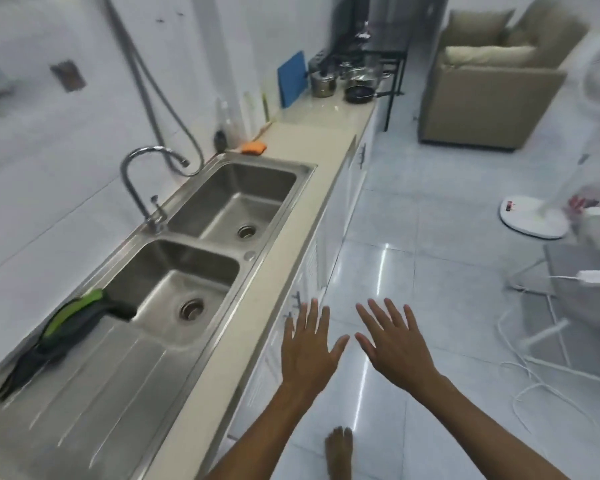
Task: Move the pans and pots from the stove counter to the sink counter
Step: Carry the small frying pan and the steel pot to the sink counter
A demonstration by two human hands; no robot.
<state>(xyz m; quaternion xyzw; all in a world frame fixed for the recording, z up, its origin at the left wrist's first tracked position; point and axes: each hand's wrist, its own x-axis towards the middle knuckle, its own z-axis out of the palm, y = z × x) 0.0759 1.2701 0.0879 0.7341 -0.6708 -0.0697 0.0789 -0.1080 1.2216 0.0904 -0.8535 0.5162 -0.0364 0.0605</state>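
Left hand (307,351): palm down, fingers (315,315) spread apart, holding nothing; it hovered just off the front edge of the surface, over the white cabinet doors.
Right hand (397,344): palm down too, fingers (378,315) fanned apart and empty, out over the tiled floor (430,244), beside the left hand with thumbs nearly meeting.
Foot (339,448): one bare foot stood on the floor below the forearms.
Surface (312,188): a long beige run along the white tiled wall, narrowing toward its far end.
Sink (201,237): a steel double basin set into the near half of the surface, both bowls bare, with a ribbed drainboard at the near end.
Tap (142,181): curved, at the back edge between the two bowls.
Gloves (63,327): dark with green trim, lying on the drainboard at its back edge.
Sponge (253,147): orange, at the back edge just past the far bowl.
Cutting board (292,77): blue, leaning upright against the wall near the far end.
Pots (347,76): several steel ones clustered at the far end of the surface, well apart from the hands.
Pan (360,94): dark, just in front of the pots, its handle pointing past the front edge.
Armchair (492,95): beige, on the floor beyond the far end.
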